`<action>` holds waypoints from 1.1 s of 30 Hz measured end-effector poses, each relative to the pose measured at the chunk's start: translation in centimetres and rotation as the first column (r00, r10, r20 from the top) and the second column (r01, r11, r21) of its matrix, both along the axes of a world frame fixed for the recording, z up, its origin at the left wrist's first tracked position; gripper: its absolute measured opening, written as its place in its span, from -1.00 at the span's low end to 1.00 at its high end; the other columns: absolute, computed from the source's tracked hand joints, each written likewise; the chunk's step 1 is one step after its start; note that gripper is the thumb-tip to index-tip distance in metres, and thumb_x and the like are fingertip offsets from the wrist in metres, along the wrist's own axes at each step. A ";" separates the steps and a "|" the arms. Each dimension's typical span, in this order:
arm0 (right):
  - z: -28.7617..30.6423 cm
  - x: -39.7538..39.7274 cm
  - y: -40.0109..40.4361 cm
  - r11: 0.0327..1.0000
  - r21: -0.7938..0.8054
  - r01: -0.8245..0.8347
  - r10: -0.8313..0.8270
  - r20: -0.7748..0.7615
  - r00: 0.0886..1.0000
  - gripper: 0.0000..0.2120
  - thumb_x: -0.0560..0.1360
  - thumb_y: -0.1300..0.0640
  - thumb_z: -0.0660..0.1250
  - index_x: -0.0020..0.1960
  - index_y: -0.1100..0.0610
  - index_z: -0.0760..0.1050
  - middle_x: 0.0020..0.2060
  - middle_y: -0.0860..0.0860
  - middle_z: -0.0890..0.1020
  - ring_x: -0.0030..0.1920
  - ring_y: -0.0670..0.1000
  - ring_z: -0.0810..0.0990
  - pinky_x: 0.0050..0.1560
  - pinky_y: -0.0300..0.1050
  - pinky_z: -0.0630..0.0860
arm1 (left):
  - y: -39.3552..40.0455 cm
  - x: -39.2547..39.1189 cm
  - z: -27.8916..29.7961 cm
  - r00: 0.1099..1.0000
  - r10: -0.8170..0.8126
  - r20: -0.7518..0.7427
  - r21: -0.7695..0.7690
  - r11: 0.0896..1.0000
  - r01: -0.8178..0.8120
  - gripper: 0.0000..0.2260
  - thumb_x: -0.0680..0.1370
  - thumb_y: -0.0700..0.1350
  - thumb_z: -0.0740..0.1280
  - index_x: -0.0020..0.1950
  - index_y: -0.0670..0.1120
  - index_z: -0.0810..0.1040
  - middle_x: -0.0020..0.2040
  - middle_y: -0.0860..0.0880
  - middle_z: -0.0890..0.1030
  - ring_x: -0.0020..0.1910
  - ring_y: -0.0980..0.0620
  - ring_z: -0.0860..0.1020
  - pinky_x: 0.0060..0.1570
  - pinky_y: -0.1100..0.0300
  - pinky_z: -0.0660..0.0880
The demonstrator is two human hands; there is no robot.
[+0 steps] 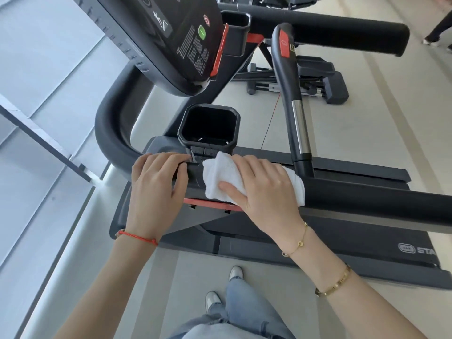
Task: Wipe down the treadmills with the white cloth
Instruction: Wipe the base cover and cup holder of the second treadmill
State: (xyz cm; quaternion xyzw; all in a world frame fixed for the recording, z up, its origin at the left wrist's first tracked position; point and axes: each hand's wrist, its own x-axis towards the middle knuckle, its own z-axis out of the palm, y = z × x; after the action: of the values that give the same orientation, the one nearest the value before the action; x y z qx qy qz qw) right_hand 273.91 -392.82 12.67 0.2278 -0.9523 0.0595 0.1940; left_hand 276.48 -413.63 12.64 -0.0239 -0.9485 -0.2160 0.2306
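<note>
Gym floor (367,123) — right hand (266,184) clasps white cloth (225,177) around handrail (367,199); left hand (156,189) grips it.

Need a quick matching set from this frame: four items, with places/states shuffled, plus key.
Things:
1. white cloth
2. left hand
3. cup holder
4. green button

Places/states:
A. on the tilted console, upper part of the view
B. gripping the handrail end, wrist with a red string
C. under the right hand, wrapped over the black handrail
D. open and dark inside, just beyond the hands

Pairs: 1-C, 2-B, 3-D, 4-A
</note>
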 end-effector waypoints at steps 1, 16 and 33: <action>0.0 0.0 0.7 1.000 -0.011 0.009 -0.009 -0.005 1.000 -0.41 0.62 -0.30 -0.04 0.23 0.11 0.51 -0.05 0.00 0.62 -0.12 0.07 0.56 -0.06 -0.02 0.49 | 0.0 -0.1 0.0 1.000 0.008 -0.004 0.007 1.000 -0.008 -0.78 0.64 -0.16 0.18 0.13 -0.07 0.61 0.03 0.02 0.64 0.05 -0.04 0.56 0.37 0.02 0.28; 4.2 -15.9 -1.5 0.986 -0.164 -0.034 0.067 0.197 0.978 -0.50 0.62 -0.23 0.02 0.34 0.11 0.31 0.11 0.07 0.53 0.06 0.13 0.49 0.00 0.03 0.41 | 0.0 -7.1 1.9 0.983 0.054 0.173 0.151 0.985 -0.081 -0.72 0.64 -0.09 0.21 0.34 -0.08 0.48 0.22 -0.03 0.55 0.20 -0.07 0.53 0.24 -0.14 0.42; 2.3 -21.0 -5.7 0.907 -0.167 -0.388 0.411 0.561 0.718 -0.57 0.60 0.03 0.21 0.44 -0.04 0.20 0.29 -0.01 0.43 0.08 0.16 0.53 0.04 0.12 0.47 | -0.9 -11.1 1.8 0.938 -0.004 0.347 0.168 0.984 -0.058 -0.62 0.61 0.01 0.21 0.42 0.00 0.40 0.22 0.02 0.55 0.13 0.00 0.55 0.18 0.04 0.47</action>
State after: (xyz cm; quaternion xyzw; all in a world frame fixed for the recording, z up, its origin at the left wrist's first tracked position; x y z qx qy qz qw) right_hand 252.93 -398.53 14.94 0.3942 -0.8920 0.1849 -0.1214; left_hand 265.36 -414.53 14.48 0.0479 -0.9516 -0.2966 0.0642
